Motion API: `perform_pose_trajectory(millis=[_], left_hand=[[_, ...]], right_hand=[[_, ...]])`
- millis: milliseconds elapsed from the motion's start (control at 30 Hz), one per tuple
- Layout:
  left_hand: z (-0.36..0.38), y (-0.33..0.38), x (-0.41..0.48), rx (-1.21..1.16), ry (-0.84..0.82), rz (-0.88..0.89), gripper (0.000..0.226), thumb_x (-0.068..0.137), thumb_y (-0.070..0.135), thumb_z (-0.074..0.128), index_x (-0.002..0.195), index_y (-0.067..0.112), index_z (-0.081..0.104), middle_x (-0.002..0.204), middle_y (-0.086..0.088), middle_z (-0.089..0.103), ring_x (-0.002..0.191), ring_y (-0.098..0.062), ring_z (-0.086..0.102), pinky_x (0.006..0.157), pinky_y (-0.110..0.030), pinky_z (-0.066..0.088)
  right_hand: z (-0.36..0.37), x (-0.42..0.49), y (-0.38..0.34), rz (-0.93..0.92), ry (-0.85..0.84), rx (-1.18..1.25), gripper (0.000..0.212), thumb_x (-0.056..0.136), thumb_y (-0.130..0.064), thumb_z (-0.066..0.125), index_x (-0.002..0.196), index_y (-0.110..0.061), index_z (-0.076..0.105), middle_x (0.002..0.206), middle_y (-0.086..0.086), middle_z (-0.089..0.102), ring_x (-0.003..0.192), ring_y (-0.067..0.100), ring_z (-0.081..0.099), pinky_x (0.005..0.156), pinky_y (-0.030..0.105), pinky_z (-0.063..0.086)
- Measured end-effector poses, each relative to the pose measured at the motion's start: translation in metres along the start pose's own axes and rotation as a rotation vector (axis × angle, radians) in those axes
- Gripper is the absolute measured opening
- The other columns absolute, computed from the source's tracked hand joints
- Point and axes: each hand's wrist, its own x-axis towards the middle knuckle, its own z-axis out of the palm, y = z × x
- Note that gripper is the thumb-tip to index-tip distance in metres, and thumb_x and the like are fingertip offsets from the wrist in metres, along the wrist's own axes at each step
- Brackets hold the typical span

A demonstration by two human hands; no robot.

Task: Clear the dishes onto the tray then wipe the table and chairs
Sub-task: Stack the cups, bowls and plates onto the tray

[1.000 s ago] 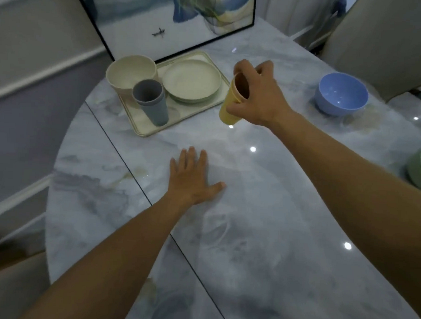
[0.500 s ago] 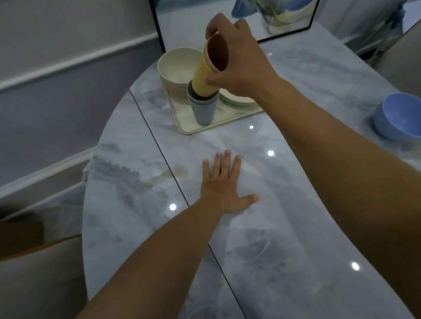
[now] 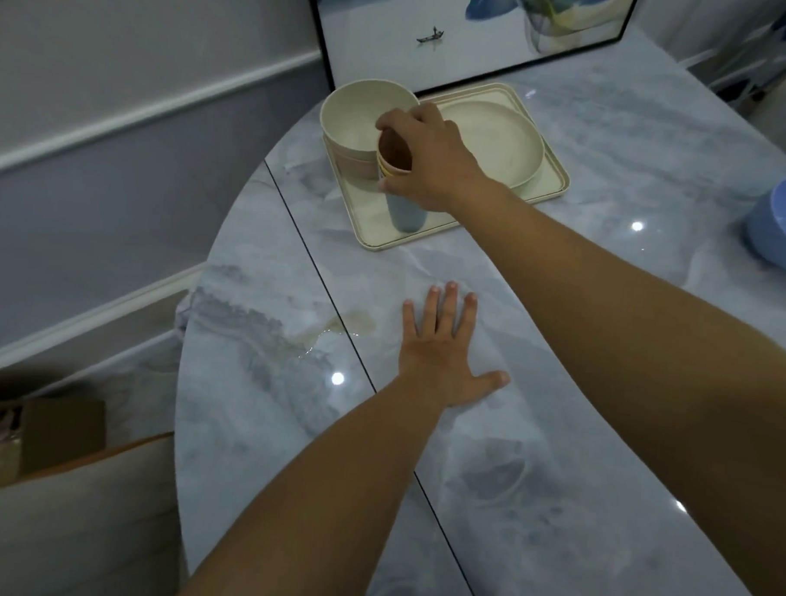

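Marble table (image 3: pixel 577 463) fills the frame. Cream tray (image 3: pixel 368 209) at upper centre holds a bowl (image 3: pixel 358 116), a plate (image 3: pixel 493 131) and a grey cup (image 3: pixel 406 215). Left hand (image 3: pixel 442 358) lies flat at centre with fingers spread, and the right hand (image 3: pixel 428 164) curls its fingers round the yellow cup (image 3: pixel 390 155), which is nested in the grey cup.

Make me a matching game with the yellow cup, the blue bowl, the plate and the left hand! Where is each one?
1. yellow cup
2. blue bowl
3. plate
4. left hand

A. flat on the table, fingers straight
B. at the view's right edge, off the tray
C. lying on the tray
D. inside the grey cup, gripped by the right hand

Pairs: 1-D, 2-B, 3-C, 4-A.
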Motion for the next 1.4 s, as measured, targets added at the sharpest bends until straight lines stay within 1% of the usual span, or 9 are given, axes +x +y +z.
perform_pose_trajectory(millis=[133,233,400,500,800,1067,1200,1300,1400], left_hand=[[-0.002,0.0,0.001,0.02,-0.036,-0.009,0.123,0.081,0.094,0.033,0.159,0.023,-0.029,0.164,-0.008,-0.042,0.152,-0.031,-0.037,0.122,-0.063,-0.016],[-0.005,0.002,0.001,0.032,-0.069,-0.024,0.123,0.08,0.095,0.031,0.159,0.024,-0.031,0.163,-0.007,-0.043,0.151,-0.031,-0.038,0.122,-0.063,-0.015],[-0.012,0.005,-0.001,0.06,-0.123,-0.052,0.122,0.08,0.095,0.028,0.157,0.025,-0.035,0.161,-0.006,-0.046,0.151,-0.03,-0.039,0.122,-0.062,-0.017],[-0.014,0.001,-0.004,0.056,-0.125,-0.066,0.122,0.078,0.097,0.026,0.157,0.026,-0.034,0.162,-0.005,-0.045,0.152,-0.03,-0.037,0.122,-0.062,-0.017],[-0.021,0.016,-0.007,0.118,-0.152,-0.095,0.129,0.07,0.104,0.02,0.157,0.025,-0.033,0.164,-0.006,-0.041,0.154,-0.031,-0.032,0.125,-0.061,-0.01],[-0.029,0.086,0.005,-0.044,-0.125,-0.401,0.175,0.031,0.117,0.016,0.161,0.006,-0.018,0.168,-0.021,-0.026,0.157,-0.042,-0.02,0.125,-0.064,-0.001],[-0.019,0.094,0.008,0.031,-0.083,-0.43,0.173,0.035,0.117,0.013,0.162,0.003,-0.014,0.169,-0.023,-0.021,0.158,-0.043,-0.014,0.126,-0.062,0.003],[-0.019,0.098,0.006,0.042,-0.084,-0.445,0.172,0.036,0.117,0.014,0.162,0.003,-0.014,0.17,-0.022,-0.02,0.158,-0.042,-0.013,0.126,-0.062,0.003],[-0.021,0.101,0.008,0.044,-0.107,-0.457,0.171,0.037,0.117,0.015,0.162,0.003,-0.015,0.17,-0.022,-0.021,0.158,-0.042,-0.014,0.126,-0.062,0.003]], right_hand=[[-0.002,-0.007,0.009,0.01,0.0,0.031,0.093,0.08,-0.048,0.081,0.157,-0.034,0.033,0.165,0.009,0.022,0.146,0.038,0.027,0.115,0.052,0.036],[-0.007,-0.028,0.028,0.0,0.077,0.07,0.1,0.08,-0.051,0.079,0.161,-0.029,0.026,0.166,0.008,0.025,0.15,0.033,0.028,0.117,0.049,0.036],[-0.003,-0.094,0.088,0.145,0.37,0.246,0.06,0.094,-0.044,0.065,0.143,-0.013,0.051,0.14,0.009,0.053,0.125,0.025,0.054,0.101,0.04,0.049],[0.002,-0.143,0.125,0.269,0.441,0.23,0.05,0.099,-0.04,0.061,0.14,-0.013,0.054,0.134,0.01,0.056,0.122,0.028,0.056,0.097,0.038,0.047],[-0.022,-0.291,0.232,0.658,0.468,0.027,0.067,0.097,-0.038,0.063,0.155,-0.014,0.038,0.153,0.015,0.041,0.139,0.038,0.039,0.112,0.048,0.037],[-0.06,-0.367,0.297,0.897,0.471,-0.173,0.078,0.097,-0.04,0.059,0.161,-0.016,0.023,0.168,0.015,0.02,0.155,0.036,0.016,0.127,0.05,0.013],[-0.082,-0.402,0.335,1.014,0.496,-0.274,0.08,0.098,-0.036,0.057,0.163,-0.018,0.015,0.17,0.015,0.016,0.157,0.037,0.012,0.127,0.051,0.009],[-0.095,-0.422,0.36,1.119,0.511,-0.32,0.08,0.097,-0.031,0.059,0.162,-0.016,0.016,0.166,0.02,0.022,0.155,0.041,0.017,0.125,0.053,0.011],[-0.106,-0.431,0.376,1.228,0.504,-0.328,0.073,0.092,-0.019,0.06,0.157,-0.013,0.027,0.146,0.025,0.047,0.137,0.047,0.042,0.116,0.051,0.025]])
